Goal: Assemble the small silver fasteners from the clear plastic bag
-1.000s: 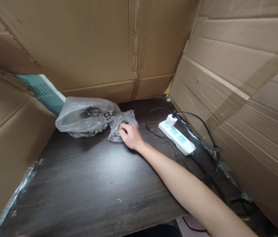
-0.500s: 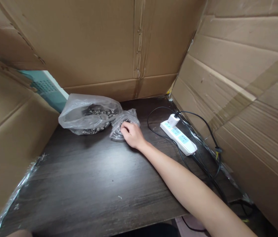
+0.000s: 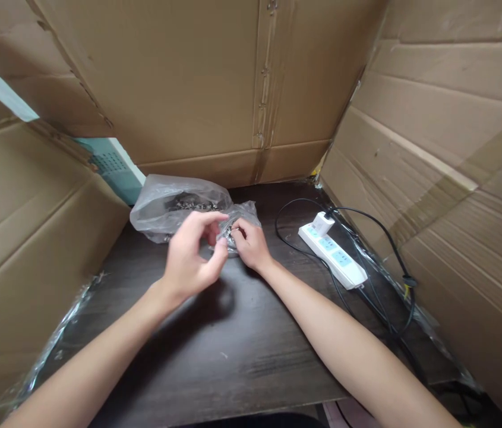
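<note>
Reaching into small plastic bag at centre of frame: right hand, fingers at small metallic parts; firm grip cannot be confirmed. Left hand alongside, thumb and forefinger parted; contact with bag unclear. Larger plastic bag behind left hand, similar contents. White power strip at right, on dark table.
</note>
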`<action>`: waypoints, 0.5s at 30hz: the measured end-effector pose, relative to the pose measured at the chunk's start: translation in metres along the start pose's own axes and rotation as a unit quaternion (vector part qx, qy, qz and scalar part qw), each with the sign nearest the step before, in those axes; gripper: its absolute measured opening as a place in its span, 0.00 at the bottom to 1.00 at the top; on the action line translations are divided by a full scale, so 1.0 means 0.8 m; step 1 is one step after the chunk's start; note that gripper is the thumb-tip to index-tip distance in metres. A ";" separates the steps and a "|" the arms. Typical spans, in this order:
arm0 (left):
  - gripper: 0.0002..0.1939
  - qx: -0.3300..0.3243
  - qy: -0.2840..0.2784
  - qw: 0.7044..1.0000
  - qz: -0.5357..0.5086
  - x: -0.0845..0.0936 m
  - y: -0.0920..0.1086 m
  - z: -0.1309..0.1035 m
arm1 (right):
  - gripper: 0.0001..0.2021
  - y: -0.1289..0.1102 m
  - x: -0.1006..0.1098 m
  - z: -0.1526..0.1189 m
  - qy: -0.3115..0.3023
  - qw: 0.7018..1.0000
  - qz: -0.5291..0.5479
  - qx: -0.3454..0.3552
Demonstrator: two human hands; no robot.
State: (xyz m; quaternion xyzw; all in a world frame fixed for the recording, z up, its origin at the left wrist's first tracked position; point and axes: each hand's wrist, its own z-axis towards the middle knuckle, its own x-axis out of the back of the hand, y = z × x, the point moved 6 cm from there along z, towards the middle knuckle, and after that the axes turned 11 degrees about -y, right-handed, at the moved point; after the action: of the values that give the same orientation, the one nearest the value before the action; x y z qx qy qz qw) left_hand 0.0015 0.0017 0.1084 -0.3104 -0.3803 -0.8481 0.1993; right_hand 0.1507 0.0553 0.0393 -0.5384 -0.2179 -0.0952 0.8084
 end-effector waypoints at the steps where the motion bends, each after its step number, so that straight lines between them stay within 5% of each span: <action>1: 0.18 -0.011 -0.005 1.000 0.001 -0.008 -0.005 0.000 | 0.07 0.000 0.001 0.000 0.004 1.000 0.000 -0.001; 6: 0.22 -0.037 -0.055 0.998 -0.007 -0.047 -0.034 -0.003 | 0.07 0.000 0.001 0.000 0.015 1.000 0.004 0.005; 15: 0.14 0.000 -0.068 0.995 -0.075 -0.063 -0.063 -0.004 | 0.06 0.000 -0.002 -0.002 -0.014 1.000 -0.002 -0.008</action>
State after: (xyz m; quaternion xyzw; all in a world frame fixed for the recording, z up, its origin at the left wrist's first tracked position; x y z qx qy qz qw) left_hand 0.0080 0.0362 0.0459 -0.3382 -0.4154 -0.8373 0.1091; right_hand 0.1494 0.0540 0.0378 -0.5454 -0.2293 -0.0915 0.8010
